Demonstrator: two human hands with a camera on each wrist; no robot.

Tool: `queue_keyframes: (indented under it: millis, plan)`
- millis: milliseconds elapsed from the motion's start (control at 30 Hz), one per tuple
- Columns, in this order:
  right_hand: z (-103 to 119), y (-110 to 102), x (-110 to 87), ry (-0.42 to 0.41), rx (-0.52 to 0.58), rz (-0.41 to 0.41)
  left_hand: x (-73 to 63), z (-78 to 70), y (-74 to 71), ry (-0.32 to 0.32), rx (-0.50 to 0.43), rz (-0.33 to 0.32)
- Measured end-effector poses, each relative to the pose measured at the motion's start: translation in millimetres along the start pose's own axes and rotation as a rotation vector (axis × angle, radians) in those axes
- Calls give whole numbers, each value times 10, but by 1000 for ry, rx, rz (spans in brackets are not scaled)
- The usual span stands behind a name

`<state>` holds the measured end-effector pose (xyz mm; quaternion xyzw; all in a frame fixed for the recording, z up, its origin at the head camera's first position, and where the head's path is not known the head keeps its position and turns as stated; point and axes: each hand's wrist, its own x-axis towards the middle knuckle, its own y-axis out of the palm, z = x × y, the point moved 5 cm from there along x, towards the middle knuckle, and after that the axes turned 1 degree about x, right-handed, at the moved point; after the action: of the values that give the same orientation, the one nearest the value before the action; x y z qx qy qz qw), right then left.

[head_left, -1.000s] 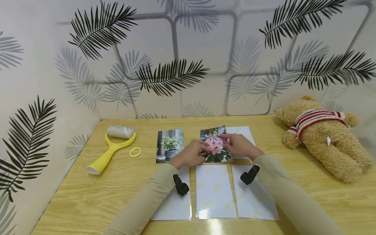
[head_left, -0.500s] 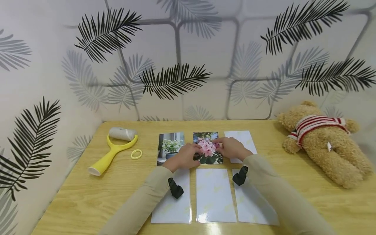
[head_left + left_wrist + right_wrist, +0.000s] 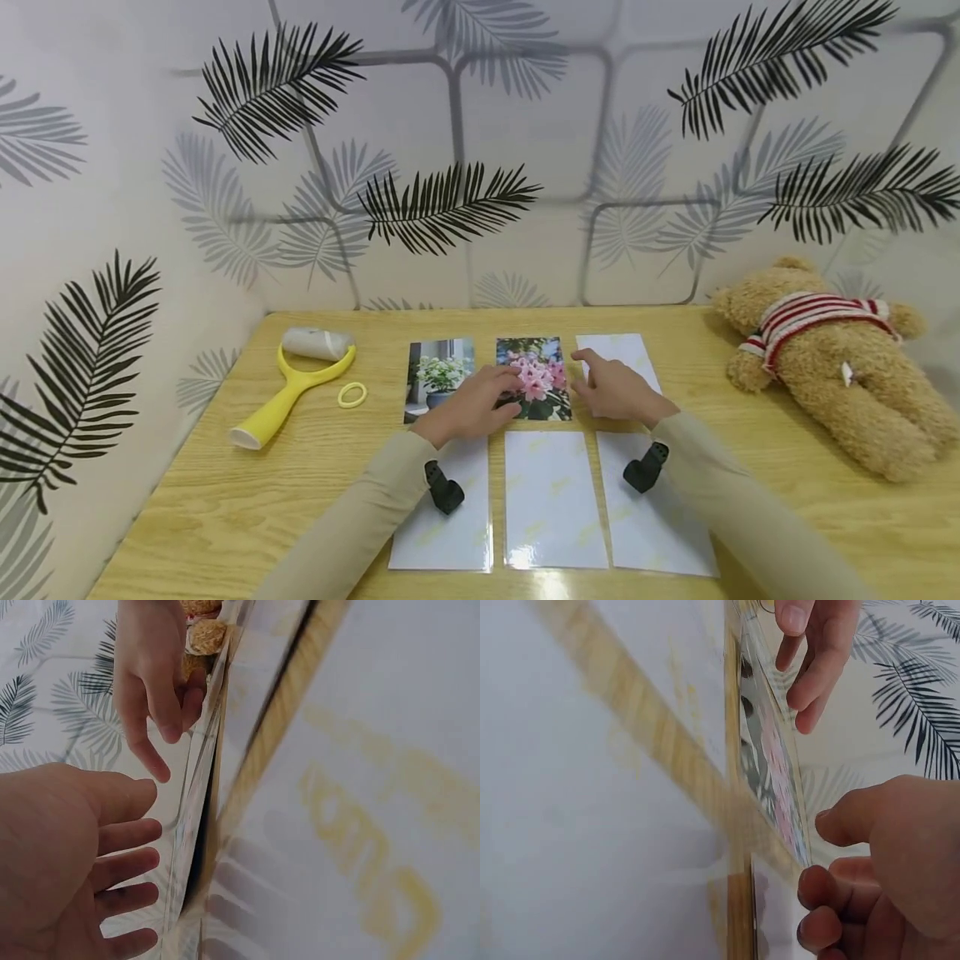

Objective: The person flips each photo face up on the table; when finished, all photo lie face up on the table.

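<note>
A photo card of pink flowers lies face up on the wooden table, in the middle of the back row. My left hand is over its left edge and holds nothing; in the left wrist view the fingers are spread and loosely extended. Just past the card's right edge hovers my right hand, index finger pointing forward, nothing held, over a white card. To the left, partly behind my left hand, is a photo card of a white-flowered potted plant.
Three white glossy cards, left, middle and right, form the front row. A yellow-handled lint roller and a yellow ring lie at left. A teddy bear lies at right; a leaf-patterned wall stands behind.
The pink flower card has moved left off the back right white card and now lies flat. My right hand has let go and drawn rightward; my left hand has loosened from the card.
</note>
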<state>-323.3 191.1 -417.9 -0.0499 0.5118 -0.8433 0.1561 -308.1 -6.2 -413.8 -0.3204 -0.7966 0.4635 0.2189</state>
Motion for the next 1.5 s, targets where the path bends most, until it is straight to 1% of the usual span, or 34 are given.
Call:
queue_keyframes:
  millis: [100,233,367,533,633,700,767,867,933,1000,1067,1167,1267,1333,1367,1500]
  plan:
    - [-47,-79,-60,-1,-7,-41,56,-64,-11,37,-29,-27]
    - [-109,-148,-92,14,-23,-75,191,-138,46,70,-17,-31]
    - [-211,-204,-133,20,-1,-116,365,-280,135,64,37,-35]
    - [-389,-298,-209,10,41,-200,575,-525,191,34,47,-48]
    - [-485,-365,-257,-21,57,-263,670,-604,218,12,76,-46]
    - [-539,-404,-287,-33,57,-292,727,-645,238,15,102,-34]
    - [-584,-436,-317,-26,53,-302,774,-685,250,25,125,-19]
    - [-652,-451,-348,41,81,-262,843,-726,266,39,152,-2]
    - [-699,-444,-367,99,122,-219,886,-729,283,33,156,7]
    - [-744,-420,-380,148,192,-165,931,-713,319,23,158,19]
    - [-781,-397,-391,173,263,-117,962,-694,370,16,173,37]
    - [-820,-377,-412,182,380,-51,976,-678,459,14,195,79]
    - [-860,-386,-436,179,492,-17,975,-685,510,19,206,98]
    - [-893,-402,-453,174,581,-2,982,-693,519,22,203,97]
    - [-911,-406,-459,177,626,3,1012,-652,552,36,204,87]
    - [-973,-423,-476,183,789,-4,1024,-650,556,36,193,109]
